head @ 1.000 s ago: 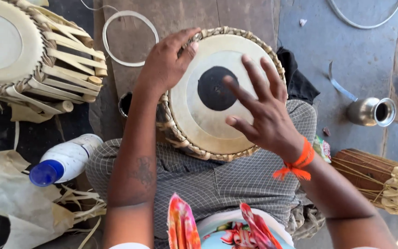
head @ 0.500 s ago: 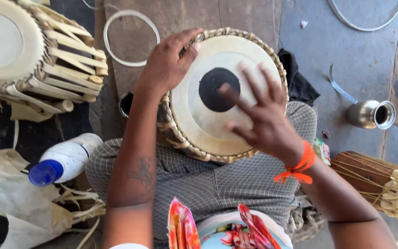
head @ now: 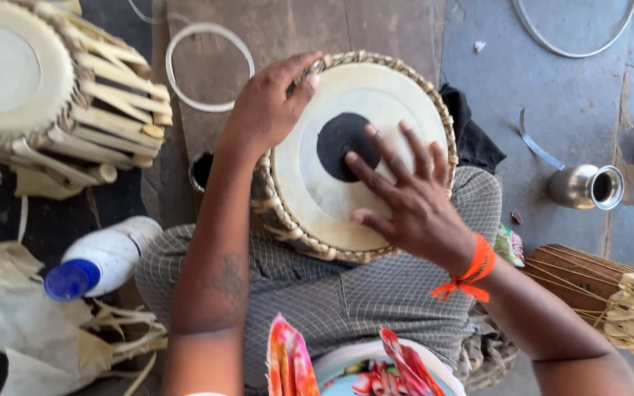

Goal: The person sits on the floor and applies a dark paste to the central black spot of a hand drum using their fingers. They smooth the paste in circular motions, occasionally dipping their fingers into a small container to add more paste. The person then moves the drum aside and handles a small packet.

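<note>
Sliding back toward the wearer's side of the drum [head: 361, 158], the right hand [head: 412, 202] is now lying lower on the pale skin than it was half a second ago, when its blurred fingers were crossing the black spot [head: 345, 145]; now only the fingertips are reaching that spot, and the blur is gone, which suggests a stroke or a sweep across the head is finishing. That hand is lying spread, fingers apart, holding nothing, with an orange thread [head: 471, 273] tied at its wrist. Nearest the camera, below the drum, bright patterned cloth [head: 346, 367] is showing, and the drum itself is resting tilted on the person's lap, on grey checked fabric [head: 332, 301]. The left hand [head: 269, 110] is sitting much where it was, cupping the braided rim on the drum's far left side, fingers curled over the edge and steadying it, so the work seems to be carrying on with the head being struck or rubbed while the shell is braced. Left of the drum a white bottle with a blue cap [head: 100, 260] is lying on its side. Right of the drum a small steel cup [head: 585, 187] is standing on the floor, and a second, darker drum [head: 603, 293] is lying nearer. Beyond the drum, to its far left, a larger drum with pale straps [head: 53, 95] is resting, with a thin white ring [head: 209, 67] lying between them.
</note>
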